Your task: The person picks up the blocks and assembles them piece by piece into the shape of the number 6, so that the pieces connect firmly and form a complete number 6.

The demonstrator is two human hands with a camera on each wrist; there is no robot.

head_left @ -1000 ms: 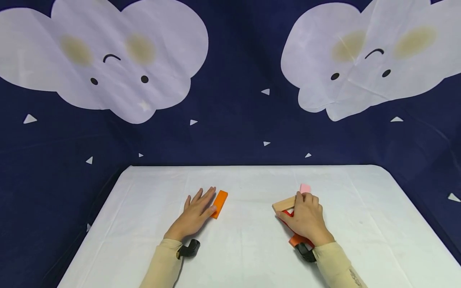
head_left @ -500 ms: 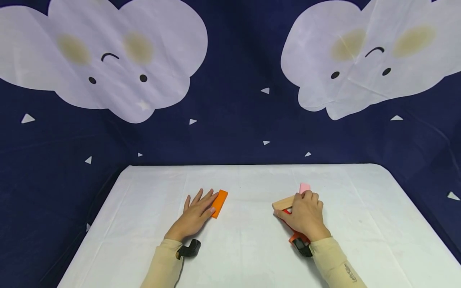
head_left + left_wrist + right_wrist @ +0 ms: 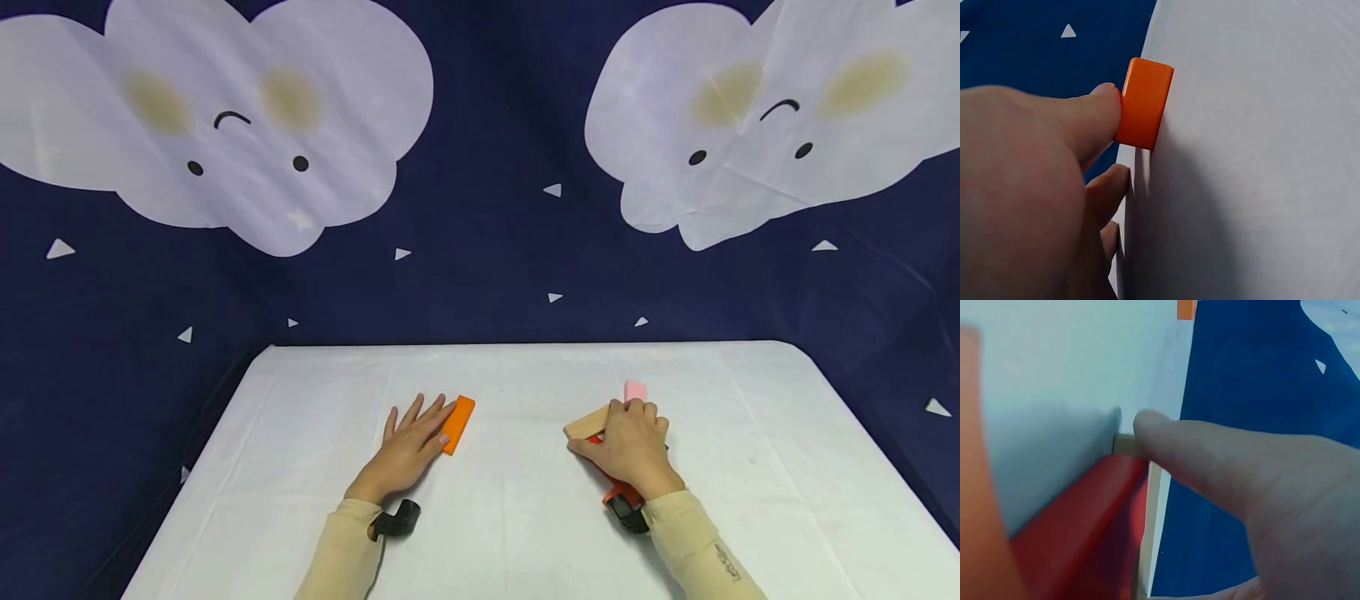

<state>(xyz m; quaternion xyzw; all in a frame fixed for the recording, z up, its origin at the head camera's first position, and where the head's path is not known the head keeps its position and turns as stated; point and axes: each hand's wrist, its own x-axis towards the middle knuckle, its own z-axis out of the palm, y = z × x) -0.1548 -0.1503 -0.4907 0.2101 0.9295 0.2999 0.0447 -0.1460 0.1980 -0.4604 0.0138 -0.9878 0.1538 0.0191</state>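
- We see a wooden block point(image 3: 585, 423), grasped by the right hand point(image 3: 634, 447), beside a red block point(image 3: 1079, 515) on the worktop point(image 3: 502, 533).
- The left hand point(image 3: 403, 454), its grip released, touches an orange block point(image 3: 461, 423).
- Beyond the right hand lies a pink block point(image 3: 635, 391).

table point(image 3: 510, 533): white, rounded far corners | backdrop cloth point(image 3: 502, 150): dark blue, behind the table's far edge | left cloud point(image 3: 232, 142), right cloud point(image 3: 750, 137): pale, printed, upside-down faces, well apart | triangles point(image 3: 553, 191): small, white, scattered across the cloth
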